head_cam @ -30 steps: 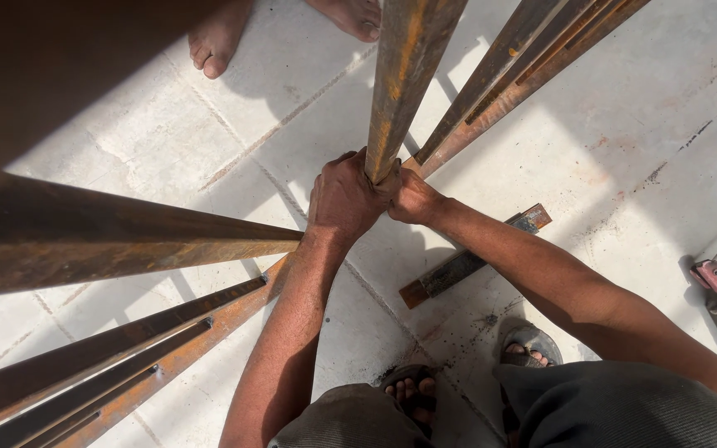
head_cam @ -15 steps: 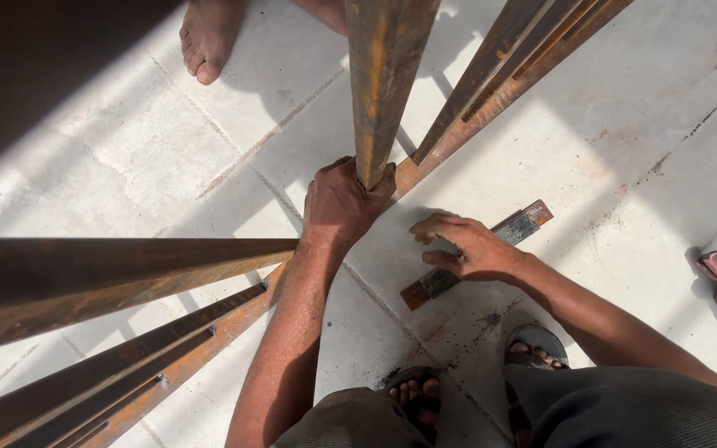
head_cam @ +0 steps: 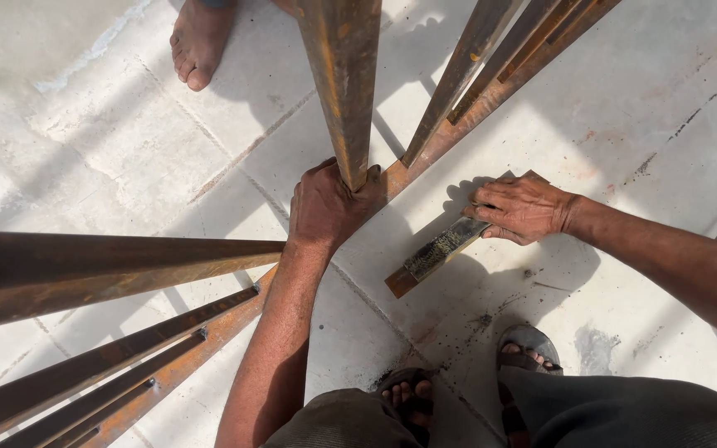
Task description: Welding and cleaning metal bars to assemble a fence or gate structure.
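My left hand (head_cam: 325, 207) grips the foot of a rusty upright steel tube (head_cam: 340, 83) where it meets a long rusty bar (head_cam: 209, 332) lying on the tiled floor. My right hand (head_cam: 523, 207) lies on the upper end of a short flat metal piece (head_cam: 429, 255) that rests on the floor to the right of the frame; its fingers curl over the piece. Other rusty tubes (head_cam: 491, 62) rise toward the top right.
Several rusty tubes (head_cam: 85, 274) stretch out to the left at knee height. Another person's bare foot (head_cam: 199, 41) stands at the top left. My own sandalled feet (head_cam: 466, 382) are at the bottom on the pale tiles.
My right hand left the upright tube, moved right and down, and came to rest on the short flat metal piece. My left hand stayed on the tube's foot.
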